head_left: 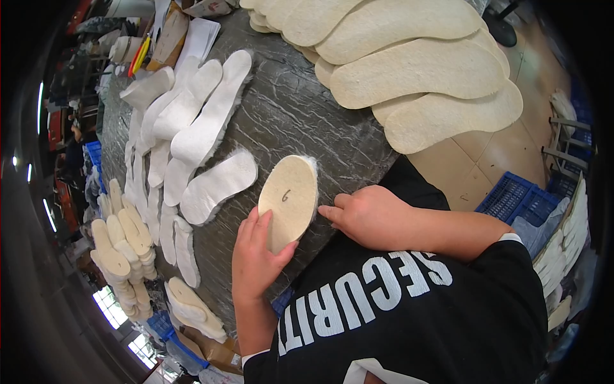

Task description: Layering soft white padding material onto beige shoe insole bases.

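My left hand [256,251] holds a cream insole [289,192] near its lower end, fingers on its face and thumb at the edge. White fleece fringes its right side, and a small dark mark is on its face. To the right, my right hand [371,217] is closed, with the forefinger pointing at the fleecy edge. Its fingertips are very close to that edge; I cannot tell whether they touch. Anything within its curled fingers is hidden. Left of the insole lies a white fleece-edged insole [219,187], beside a loose heap of white insoles [208,125].
Overlapping cream insoles [419,70] cover the table's far right corner. The table [288,109] has a wrinkled dark cover. Bundled insoles [125,249] stand beyond its left side. Blue crates [521,201] sit on the tiled floor at right. A yellow-and-red tool [139,56] lies far left.
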{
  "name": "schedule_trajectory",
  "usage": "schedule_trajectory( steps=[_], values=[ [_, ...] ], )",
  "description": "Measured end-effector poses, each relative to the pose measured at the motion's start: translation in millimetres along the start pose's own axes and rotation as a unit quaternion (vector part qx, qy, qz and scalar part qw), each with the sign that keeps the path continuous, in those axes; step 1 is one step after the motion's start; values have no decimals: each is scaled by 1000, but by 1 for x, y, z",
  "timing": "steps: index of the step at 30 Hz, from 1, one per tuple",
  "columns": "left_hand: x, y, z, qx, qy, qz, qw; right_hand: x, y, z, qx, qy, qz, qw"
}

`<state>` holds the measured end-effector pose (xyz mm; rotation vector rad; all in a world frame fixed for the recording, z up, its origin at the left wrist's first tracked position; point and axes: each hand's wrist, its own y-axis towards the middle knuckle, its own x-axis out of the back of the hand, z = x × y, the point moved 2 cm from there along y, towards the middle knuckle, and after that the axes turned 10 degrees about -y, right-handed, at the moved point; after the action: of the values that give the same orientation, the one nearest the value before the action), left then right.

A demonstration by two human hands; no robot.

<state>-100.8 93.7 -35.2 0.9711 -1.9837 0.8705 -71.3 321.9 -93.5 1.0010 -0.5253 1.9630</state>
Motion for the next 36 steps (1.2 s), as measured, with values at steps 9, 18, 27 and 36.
schedule_trajectory(
  steps=[9, 18, 27, 36],
  values=[
    [-1, 4, -4, -14, 16, -4, 1000, 5, 0, 0, -5, -45, -51, 998],
    [-3, 1, -6, -1, 2, -19, 1000, 12, 12, -3, -13, -117, 34, 993],
    [3, -7, -14, -8, -32, -6, 999, 39, 67, -23, -37, -9, -149, 988],
    [11, -19, 3, 53, -251, -91, 962, 54, 78, -22, -49, 105, 63, 991]
  ],
)
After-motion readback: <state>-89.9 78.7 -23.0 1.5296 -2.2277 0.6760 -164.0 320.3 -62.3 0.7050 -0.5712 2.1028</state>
